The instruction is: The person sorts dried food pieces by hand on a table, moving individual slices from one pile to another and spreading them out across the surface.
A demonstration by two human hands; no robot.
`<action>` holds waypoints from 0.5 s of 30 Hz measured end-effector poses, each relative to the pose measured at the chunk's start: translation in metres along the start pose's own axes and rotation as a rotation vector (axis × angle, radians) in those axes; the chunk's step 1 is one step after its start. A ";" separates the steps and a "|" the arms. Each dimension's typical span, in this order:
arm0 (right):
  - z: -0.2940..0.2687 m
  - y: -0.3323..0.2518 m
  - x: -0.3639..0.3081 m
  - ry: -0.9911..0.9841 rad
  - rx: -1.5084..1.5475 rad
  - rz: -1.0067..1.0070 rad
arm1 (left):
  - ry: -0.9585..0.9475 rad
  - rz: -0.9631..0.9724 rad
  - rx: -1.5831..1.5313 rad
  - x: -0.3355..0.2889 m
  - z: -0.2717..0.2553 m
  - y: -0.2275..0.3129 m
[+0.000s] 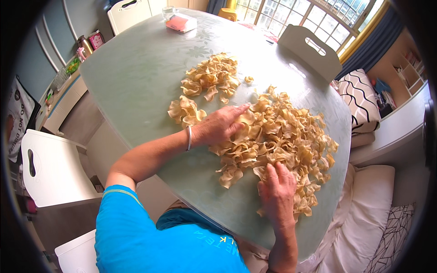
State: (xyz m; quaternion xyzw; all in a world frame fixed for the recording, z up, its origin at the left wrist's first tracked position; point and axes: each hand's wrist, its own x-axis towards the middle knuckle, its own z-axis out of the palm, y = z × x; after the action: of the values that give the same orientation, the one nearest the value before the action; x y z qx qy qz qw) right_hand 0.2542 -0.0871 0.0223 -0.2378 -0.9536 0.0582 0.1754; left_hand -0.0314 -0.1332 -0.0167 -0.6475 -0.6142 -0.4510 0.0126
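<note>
A large heap of dried, curled, yellow-brown slices (291, 132) is spread over the right part of the glass-topped table (136, 91). My left hand (222, 123) reaches across the heap's left edge, fingers stretched out and touching the slices. At the near side of the heap lies my right hand (278, 191), its fingers extended onto the slices and its fingertips partly among them. Farther back and to the left is a smaller pile of the same slices (211, 75). A little clump of slices (185, 110) sits just beyond my left wrist, and a single slice (248, 79) lies between the piles.
At the far end of the table are a clear glass (168, 12) and a pink-and-white packet (181, 22). White chairs stand at the left (57, 168) and far right (309, 48). A cushioned seat (364, 200) runs along the right, and a low cabinet (66, 102) along the left wall.
</note>
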 end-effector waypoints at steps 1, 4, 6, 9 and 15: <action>0.000 -0.003 0.000 -0.011 0.030 -0.026 | -0.097 -0.102 -0.083 0.001 -0.005 0.010; 0.002 -0.007 0.001 -0.032 0.089 -0.110 | -0.124 0.032 -0.098 0.005 -0.006 0.014; 0.000 -0.009 0.001 -0.035 0.070 -0.119 | -0.103 0.035 -0.011 0.002 -0.009 0.010; -0.003 -0.009 0.001 -0.043 0.048 -0.107 | -0.046 0.007 0.080 0.005 -0.028 0.002; 0.001 -0.004 -0.001 -0.024 -0.013 -0.080 | -0.422 -0.497 0.495 0.004 -0.087 0.011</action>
State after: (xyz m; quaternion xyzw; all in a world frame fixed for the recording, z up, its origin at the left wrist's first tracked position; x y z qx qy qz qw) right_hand 0.2526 -0.0907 0.0218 -0.1998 -0.9648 0.0476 0.1644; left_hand -0.0725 -0.1819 0.0430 -0.5351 -0.8310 -0.1362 -0.0677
